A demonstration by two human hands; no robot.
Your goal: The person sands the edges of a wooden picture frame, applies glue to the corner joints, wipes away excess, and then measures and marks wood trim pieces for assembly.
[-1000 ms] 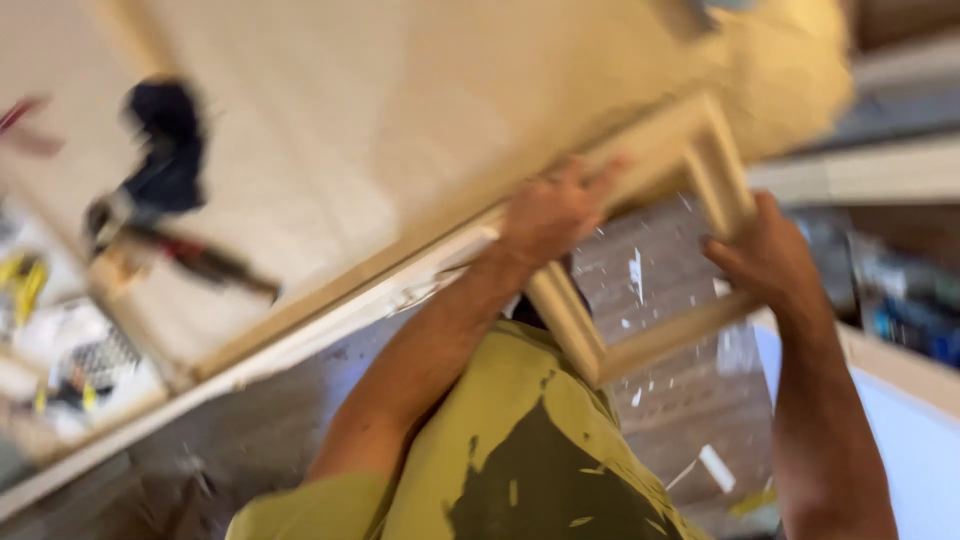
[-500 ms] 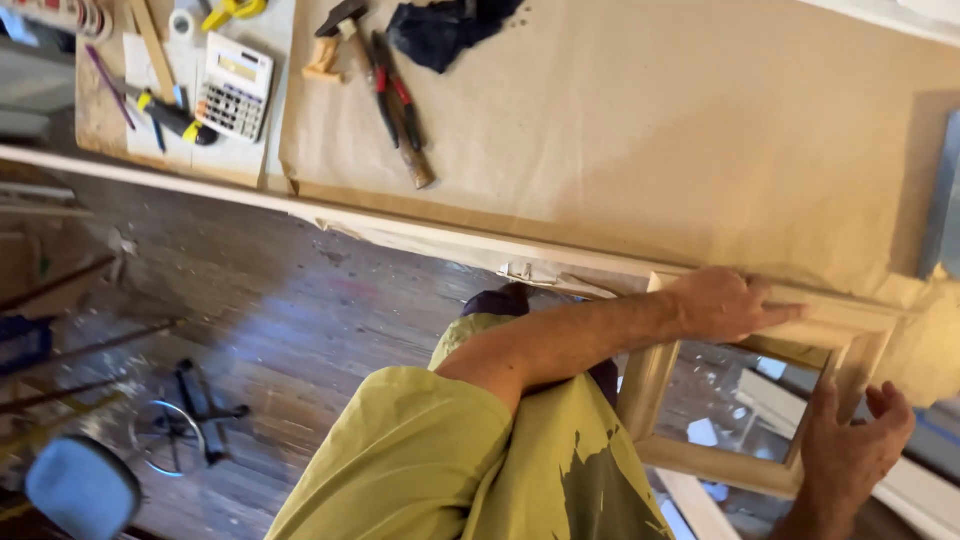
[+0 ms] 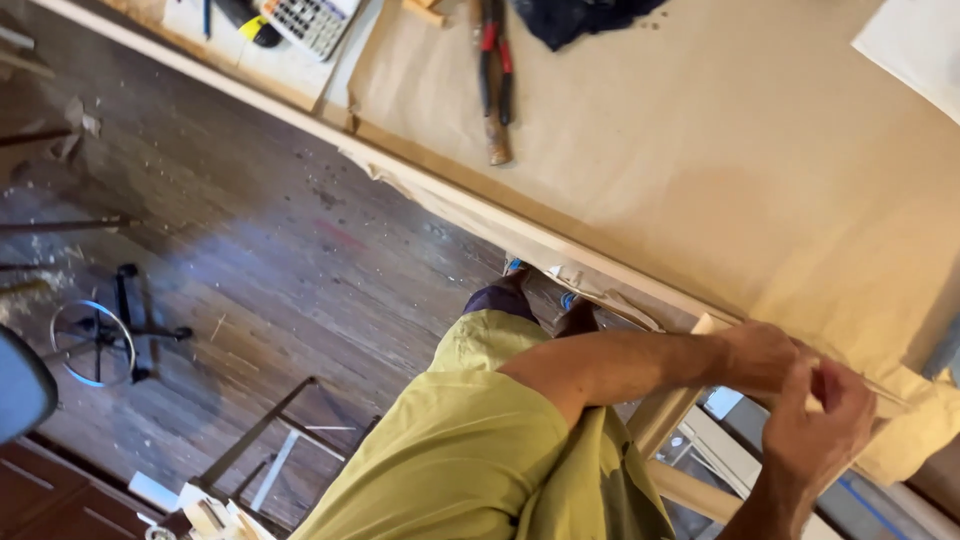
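Observation:
A pale wooden frame [image 3: 662, 414] hangs at the near edge of the paper-covered table [image 3: 700, 190], at the lower right. My left hand [image 3: 760, 355] reaches across my yellow-green shirt and closes over the frame's top rail. My right hand [image 3: 815, 430] comes up from the bottom right and its fingers curl onto the same rail, right beside the left hand. The two hands touch or nearly touch. The frame's upper part is hidden behind them; its side rail and lower rail [image 3: 695, 492] show below.
On the table lie red-and-black handled pliers [image 3: 495, 70], a calculator [image 3: 310, 20], a dark cloth [image 3: 590, 15] and a white sheet [image 3: 920, 50]. Dusty dark wood floor [image 3: 300, 260] is at the left, with a stool's wheeled base [image 3: 95, 340] and a metal rack [image 3: 260, 440].
My view has swung left and down toward the floor. My right hand has risen from the frame's lower corner to the top rail, next to my left hand.

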